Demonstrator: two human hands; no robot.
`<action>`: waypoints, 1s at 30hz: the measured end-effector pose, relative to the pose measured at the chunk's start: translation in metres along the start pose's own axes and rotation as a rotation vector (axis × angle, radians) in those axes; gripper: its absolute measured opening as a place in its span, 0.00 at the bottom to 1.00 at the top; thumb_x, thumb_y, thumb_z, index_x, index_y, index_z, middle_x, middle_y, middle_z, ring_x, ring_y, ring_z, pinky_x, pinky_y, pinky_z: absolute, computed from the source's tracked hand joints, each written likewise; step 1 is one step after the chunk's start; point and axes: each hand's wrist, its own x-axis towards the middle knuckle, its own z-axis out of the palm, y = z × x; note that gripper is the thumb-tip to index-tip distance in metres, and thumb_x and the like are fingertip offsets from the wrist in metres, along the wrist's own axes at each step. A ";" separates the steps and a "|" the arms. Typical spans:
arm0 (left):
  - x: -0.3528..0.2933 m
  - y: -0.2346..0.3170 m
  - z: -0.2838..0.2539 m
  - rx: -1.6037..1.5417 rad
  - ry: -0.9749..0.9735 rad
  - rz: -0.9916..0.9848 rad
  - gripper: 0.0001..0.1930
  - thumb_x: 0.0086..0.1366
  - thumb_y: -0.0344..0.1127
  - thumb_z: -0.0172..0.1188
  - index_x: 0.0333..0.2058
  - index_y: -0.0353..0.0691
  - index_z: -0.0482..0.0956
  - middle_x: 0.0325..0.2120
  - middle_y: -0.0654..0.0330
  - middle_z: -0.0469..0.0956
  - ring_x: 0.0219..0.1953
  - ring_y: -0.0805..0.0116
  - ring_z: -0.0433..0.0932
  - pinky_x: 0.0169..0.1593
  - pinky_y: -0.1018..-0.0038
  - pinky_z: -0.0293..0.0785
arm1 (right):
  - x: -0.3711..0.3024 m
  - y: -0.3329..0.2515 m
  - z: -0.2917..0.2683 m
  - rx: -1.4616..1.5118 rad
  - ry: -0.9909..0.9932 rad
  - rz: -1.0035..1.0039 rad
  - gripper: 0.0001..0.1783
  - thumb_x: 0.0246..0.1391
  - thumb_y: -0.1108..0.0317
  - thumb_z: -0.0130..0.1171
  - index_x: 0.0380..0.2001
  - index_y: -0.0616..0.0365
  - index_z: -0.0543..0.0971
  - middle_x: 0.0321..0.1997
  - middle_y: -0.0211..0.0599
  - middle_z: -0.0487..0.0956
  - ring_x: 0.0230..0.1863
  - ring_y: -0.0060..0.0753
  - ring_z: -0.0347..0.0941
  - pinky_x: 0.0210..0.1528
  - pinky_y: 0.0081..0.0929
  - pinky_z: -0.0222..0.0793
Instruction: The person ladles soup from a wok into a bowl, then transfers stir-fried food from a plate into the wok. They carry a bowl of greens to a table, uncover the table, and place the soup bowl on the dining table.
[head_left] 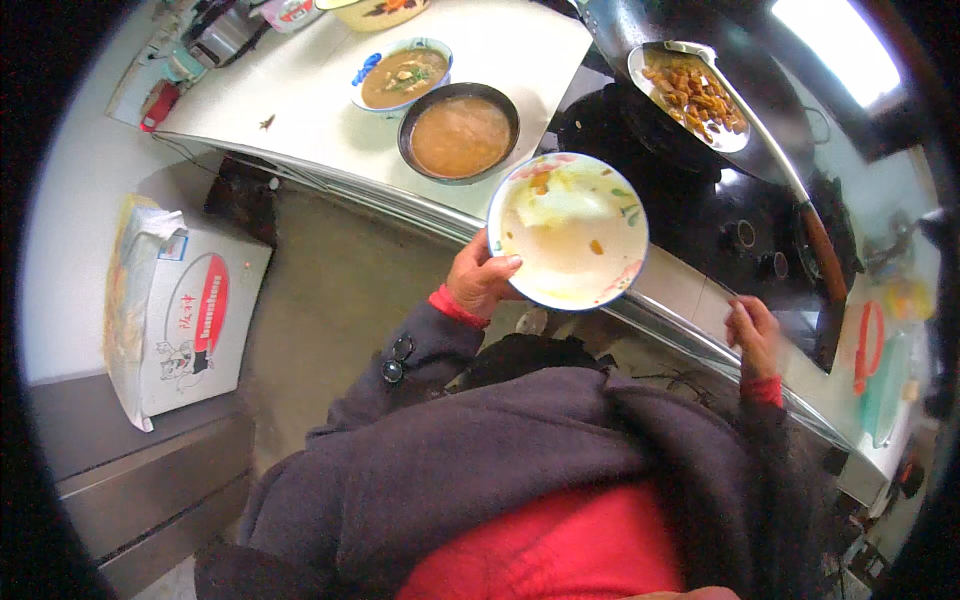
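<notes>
"Near the middle of the frame, a person's left hand holds a white floral bowl. How do its fingers sit?"

"The thumb lies over the rim and the other fingers go behind, pinching the bowl's wall. Its inside faces the camera, streaked with yellowish smears and brown scraps."

"And the right hand?"

"At right of centre, near the front edge of the tabletop, its fingers curl inward, pressed together. Blur softens them; whether they pinch something small, I cannot tell."

"What stands toward the top?"

"At upper centre, a dark bowl of brown liquid sits just beside a blue-rimmed bowl of brown soup dotted with green."

"Upper right?"

"A white dish of brown chunks, with a long spatula at its rim, the wooden handle slanting down over a black cooktop."

"Far left?"

"A white carton marked with a red oval, resting on a grey ledge."
</notes>
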 end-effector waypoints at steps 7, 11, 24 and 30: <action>-0.098 0.008 0.022 -0.001 0.247 0.191 0.27 0.46 0.32 0.52 0.47 0.33 0.58 0.36 0.53 0.70 0.30 0.64 0.73 0.19 0.76 0.67 | 0.001 -0.079 0.043 -0.042 -0.287 -0.270 0.08 0.47 0.70 0.49 0.26 0.65 0.72 0.16 0.32 0.70 0.14 0.17 0.64 0.15 0.15 0.59; -0.134 0.034 -0.003 0.029 0.350 0.345 0.31 0.44 0.36 0.52 0.49 0.36 0.56 0.39 0.52 0.68 0.31 0.63 0.73 0.17 0.75 0.67 | 0.019 -0.103 0.096 -0.057 -0.358 -0.435 0.06 0.42 0.71 0.52 0.23 0.65 0.73 0.15 0.29 0.70 0.15 0.17 0.65 0.16 0.16 0.61; -0.073 0.240 -0.265 -0.015 0.328 0.399 0.29 0.46 0.37 0.54 0.49 0.40 0.58 0.45 0.54 0.65 0.44 0.59 0.67 0.28 0.68 0.67 | 0.219 -0.142 0.341 -0.811 0.114 -0.331 0.13 0.41 0.61 0.53 0.21 0.61 0.75 0.27 0.49 0.73 0.31 0.49 0.70 0.32 0.38 0.64; -0.013 0.317 -0.367 -0.042 0.323 0.402 0.28 0.47 0.37 0.53 0.48 0.40 0.59 0.45 0.55 0.66 0.44 0.59 0.67 0.29 0.66 0.69 | 0.261 -0.169 0.419 -1.018 0.210 -0.199 0.14 0.42 0.60 0.53 0.27 0.60 0.73 0.31 0.47 0.73 0.35 0.49 0.69 0.36 0.39 0.65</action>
